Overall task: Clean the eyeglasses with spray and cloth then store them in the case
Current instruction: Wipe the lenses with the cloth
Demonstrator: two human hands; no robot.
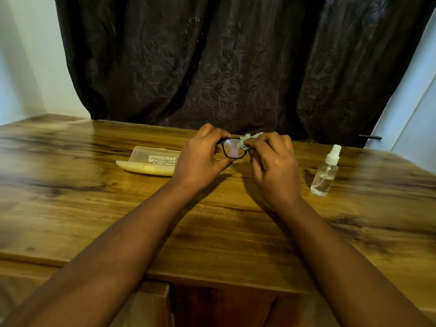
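Right now I am looking down at both hands meeting just above the middle of the frame, over the far part of the wooden counter (94, 204). My left hand (200, 159) is curling its fingers round the left end of the black-framed eyeglasses (232, 148), gripping the frame from the side with the thumb underneath. My right hand (271, 161) is pinching a small grey-green cloth (245, 141) between thumb and fingertips and pressing it against the right edge of the one lens I can see. A crumpled bit of the cloth is sticking up above the fingers. The rest of the glasses is hiding behind the right hand, so I cannot tell how the temples are lying. The glasses are being held up off the counter, between the two hands.

Left of centre, an open pale yellow case (151, 162) is lying on the counter, its lid tipped back and showing printed lettering too blurred for me to read. The left hand is covering its right end. At the right of the frame, a clear spray bottle (326, 172) with a white cap is standing upright on the counter, well apart from the right hand, with a little liquid showing inside.

Across the top of the frame, a dark curtain (236, 55) with a leaf pattern is hanging behind the counter, with pale wall (28, 55) showing at the upper left and right.
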